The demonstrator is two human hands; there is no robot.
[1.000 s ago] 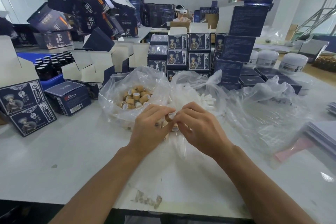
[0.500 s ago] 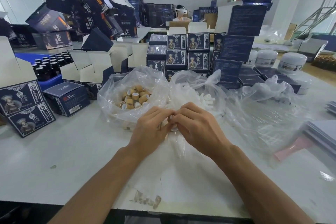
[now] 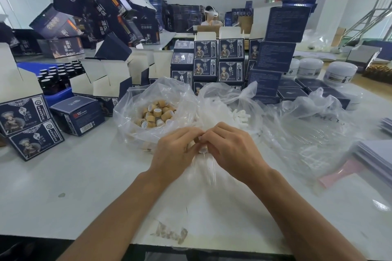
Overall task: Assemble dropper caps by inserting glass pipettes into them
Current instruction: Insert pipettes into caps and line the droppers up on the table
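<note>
Where the two forearms meet over the white worktop (image 3: pixel 63 176), the left hand (image 3: pixel 174 152) and right hand (image 3: pixel 231 150) touch at the fingertips, fingers curled around a small dropper cap (image 3: pixel 202 150) pinched between them. A clear glass pipette (image 3: pixel 214 165) hangs below the cap, above crumpled plastic sheeting (image 3: pixel 307 144). Just beyond the hands, an open plastic bag (image 3: pixel 135 116) holds tan caps (image 3: pixel 156 113); beside it lie white bulbs (image 3: pixel 239 113). Farther back stand dark blue cartons (image 3: pixel 214 57) and white jars (image 3: pixel 341 72).
</note>
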